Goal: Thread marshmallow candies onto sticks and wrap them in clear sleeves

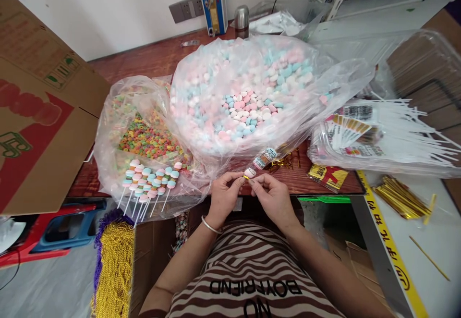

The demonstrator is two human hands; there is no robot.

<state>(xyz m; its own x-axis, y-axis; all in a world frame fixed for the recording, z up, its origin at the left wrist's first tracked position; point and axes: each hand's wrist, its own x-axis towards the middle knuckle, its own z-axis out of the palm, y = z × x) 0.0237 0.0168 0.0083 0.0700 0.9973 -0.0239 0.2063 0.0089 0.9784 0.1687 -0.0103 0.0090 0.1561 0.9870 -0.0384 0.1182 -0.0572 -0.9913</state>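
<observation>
Gold twist tie (246, 177) is pinched at the neck of a small wrapped candy skewer (260, 161), held just off the near edge of the tabletop (151, 61), about mid-width. Left hand (224, 194): grip closed on the tie and the stick end. Right hand (272, 194): fingertips closed on the wrapper neck from the other side. Both hands are touching the same piece; the skewer is angled up and away toward the big bag.

Done so far, as judged: a batch of finished marshmallow skewers (151, 178) is laid on plastic near the left end of the near edge, sticks pointing toward the person. These look unwrapped; cannot tell for certain through the film.

Left, as judged: a lot. The large open bag of pink, blue and white marshmallow candies (248, 97) at the tabletop centre is nearly full. The bag of small multicoloured candies (147, 135) to its left is well stocked too. White sticks in a clear bag (406, 130) are piled at the right edge, with printed wrapper sleeves (347, 130) just beside them. Loose gold ties (399, 198) lie on the white surface off the right near corner.

Tie on the held piece appears not yet fully twisted; exact state is too small to tell.

A cardboard box (39, 116) stands at the left edge.
</observation>
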